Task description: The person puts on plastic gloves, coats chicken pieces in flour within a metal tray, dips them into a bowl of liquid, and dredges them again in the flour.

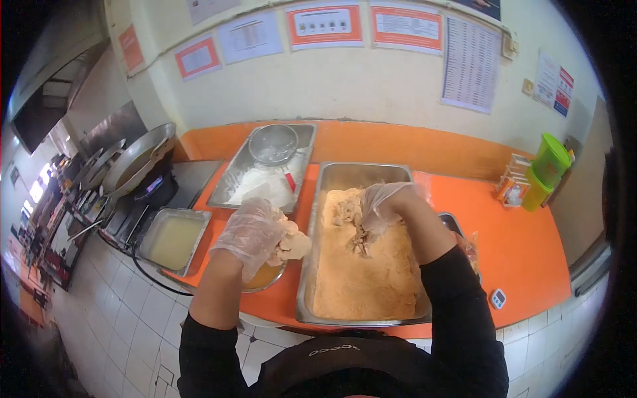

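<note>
Head view: left hand (255, 232) clamped on coated food (292, 244). Right hand (385, 205) low inside tray (361, 173), likely containing spills; grip unclear.

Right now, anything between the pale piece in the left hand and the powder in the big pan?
Only the left rim of the big pan, next to the pale piece in the left hand; contact unclear. Nothing else visible blocks the powder there.

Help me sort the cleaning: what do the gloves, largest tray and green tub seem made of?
Gloves: probably thin plastic, clear and crinkled.
Largest tray: likely bare metal, grey with a shiny rim.
Green tub: probably plastic, bright and evenly coloured.
</note>
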### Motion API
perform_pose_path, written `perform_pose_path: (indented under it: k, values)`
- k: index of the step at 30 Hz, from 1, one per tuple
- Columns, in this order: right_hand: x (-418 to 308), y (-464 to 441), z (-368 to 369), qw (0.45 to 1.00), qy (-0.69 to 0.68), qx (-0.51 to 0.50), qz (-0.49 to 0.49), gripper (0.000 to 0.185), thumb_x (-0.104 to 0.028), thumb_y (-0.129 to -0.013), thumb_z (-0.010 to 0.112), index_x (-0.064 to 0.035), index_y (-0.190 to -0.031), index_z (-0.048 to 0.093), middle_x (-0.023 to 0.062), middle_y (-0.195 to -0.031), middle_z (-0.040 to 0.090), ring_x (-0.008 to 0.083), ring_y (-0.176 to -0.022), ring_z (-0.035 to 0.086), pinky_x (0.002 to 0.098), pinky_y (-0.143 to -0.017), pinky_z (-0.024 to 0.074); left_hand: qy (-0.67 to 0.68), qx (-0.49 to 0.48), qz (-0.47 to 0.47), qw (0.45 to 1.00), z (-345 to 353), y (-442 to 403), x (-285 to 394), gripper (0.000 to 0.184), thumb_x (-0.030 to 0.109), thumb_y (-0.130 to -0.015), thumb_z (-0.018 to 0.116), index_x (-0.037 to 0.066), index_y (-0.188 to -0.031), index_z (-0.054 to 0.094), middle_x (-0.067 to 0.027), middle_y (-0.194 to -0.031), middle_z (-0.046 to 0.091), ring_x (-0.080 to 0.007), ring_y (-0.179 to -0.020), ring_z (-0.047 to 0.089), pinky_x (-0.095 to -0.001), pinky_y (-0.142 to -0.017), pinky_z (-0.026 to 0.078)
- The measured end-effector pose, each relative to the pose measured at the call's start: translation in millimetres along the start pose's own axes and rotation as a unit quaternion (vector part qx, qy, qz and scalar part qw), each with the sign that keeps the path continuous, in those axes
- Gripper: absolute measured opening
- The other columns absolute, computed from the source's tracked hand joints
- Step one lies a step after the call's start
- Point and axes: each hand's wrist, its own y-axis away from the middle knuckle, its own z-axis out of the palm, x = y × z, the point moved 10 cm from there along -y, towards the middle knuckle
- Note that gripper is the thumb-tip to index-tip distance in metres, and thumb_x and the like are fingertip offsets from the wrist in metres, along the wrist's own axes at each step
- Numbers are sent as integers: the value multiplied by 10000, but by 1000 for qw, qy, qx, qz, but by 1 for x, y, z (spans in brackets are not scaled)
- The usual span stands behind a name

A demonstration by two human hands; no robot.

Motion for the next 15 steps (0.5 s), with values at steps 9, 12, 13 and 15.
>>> perform_pose_path:
  k: [9,12,13,15]
  values:
    - [-171,-79,17,960,130,15,-246,256,-258,-647,590,-47,-773,660,176,-771,620,301,-688,586,388,-587,451,-440,-47,66,894,-8,10,-116,212,244,-741,571,98,-859,668,-107,-962,608,-258,-940,564,-334,-834,445]
    - [-211,-104,40,961,136,28,-239,270,-287,-752,531,-51,-770,662,184,-799,621,325,-749,592,374,-645,464,-395,-17,26,918,-2,2,-166,189,250,-729,576,123,-829,673,-89,-915,621,-251,-910,578,-318,-804,458]
    - [-219,-104,41,971,95,32,-215,288,-295,-788,506,-54,-768,662,184,-809,621,330,-769,593,368,-665,467,-394,5,36,918,12,-9,-199,181,253,-727,577,129,-817,673,-80,-895,627,-249,-894,585,-316,-789,464]
    - [-241,-120,55,961,113,60,-246,228,-232,-741,511,-84,-793,677,144,-821,636,306,-805,609,373,-693,480,-325,56,22,944,14,-5,-224,166,243,-730,576,118,-788,669,-79,-828,629,-246,-821,597,-328,-731,475]
